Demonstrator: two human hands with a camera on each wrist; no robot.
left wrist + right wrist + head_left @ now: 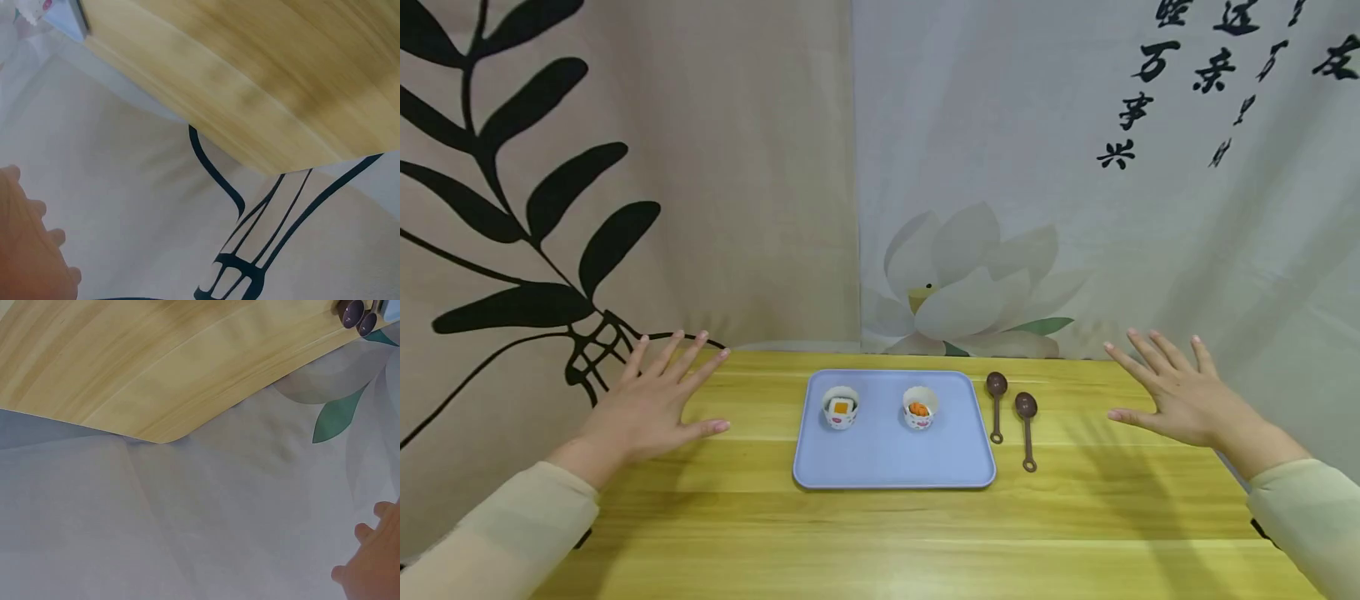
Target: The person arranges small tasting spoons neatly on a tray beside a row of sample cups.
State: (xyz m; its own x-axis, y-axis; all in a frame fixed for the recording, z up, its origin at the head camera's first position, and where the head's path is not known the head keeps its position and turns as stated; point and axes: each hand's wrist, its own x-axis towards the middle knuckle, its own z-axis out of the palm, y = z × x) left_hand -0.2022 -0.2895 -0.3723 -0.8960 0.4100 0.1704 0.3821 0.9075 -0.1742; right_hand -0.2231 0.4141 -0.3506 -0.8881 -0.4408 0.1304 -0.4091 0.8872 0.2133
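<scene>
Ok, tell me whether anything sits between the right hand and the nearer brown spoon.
Nothing visible does. The right hand hovers open over the table's right edge, and only bare wooden table lies between it and the nearer spoon. The other spoon lies beyond that one, beside the tray.

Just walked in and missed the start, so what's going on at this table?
A person sits at a wooden table with both hands spread and holding nothing: the left hand hovers at the table's left edge, the right hand at its right edge. Between them lies a blue tray carrying two small cups with orange food inside. Two brown spoons lie on the table just right of the tray, untouched.
</scene>
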